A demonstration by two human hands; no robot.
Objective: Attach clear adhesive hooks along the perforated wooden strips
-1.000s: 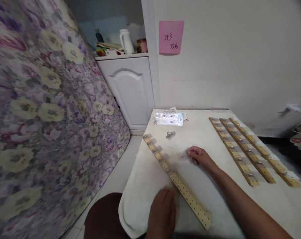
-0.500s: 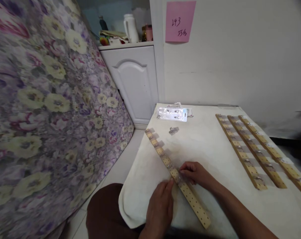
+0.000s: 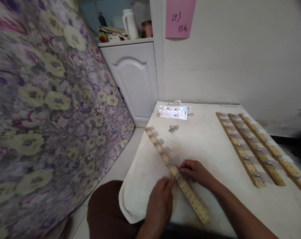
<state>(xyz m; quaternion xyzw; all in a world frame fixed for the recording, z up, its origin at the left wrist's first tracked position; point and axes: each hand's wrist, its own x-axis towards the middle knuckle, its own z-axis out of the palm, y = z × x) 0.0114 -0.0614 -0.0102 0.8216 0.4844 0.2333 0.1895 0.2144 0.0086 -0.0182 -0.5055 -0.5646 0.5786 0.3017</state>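
A long wooden strip [image 3: 191,196] with rows of small holes lies slantwise on the cloth-covered table. Small metal hooks on clear plastic backings, such as this hook [image 3: 168,163], sit along its far half. At the strip's left edge, my left hand [image 3: 159,198] is closed, its fingertips pressed against the wood beside another clear-backed hook [image 3: 178,176]. My right hand [image 3: 194,171] pinches that hook's clear backing from the right side; the fingers partly hide it. One loose hook [image 3: 172,128] lies farther back on the cloth.
Three more wooden strips fitted with hooks, the nearest being this strip [image 3: 236,142], lie side by side on the right. A clear package of hooks [image 3: 174,112] rests at the back left of the table [image 3: 202,132]. A floral curtain [image 3: 53,116] hangs to the left.
The left fingertips have shifted slightly toward the hook at the strip. My right hand keeps its pinch in nearly the same place. The view has tilted a little.
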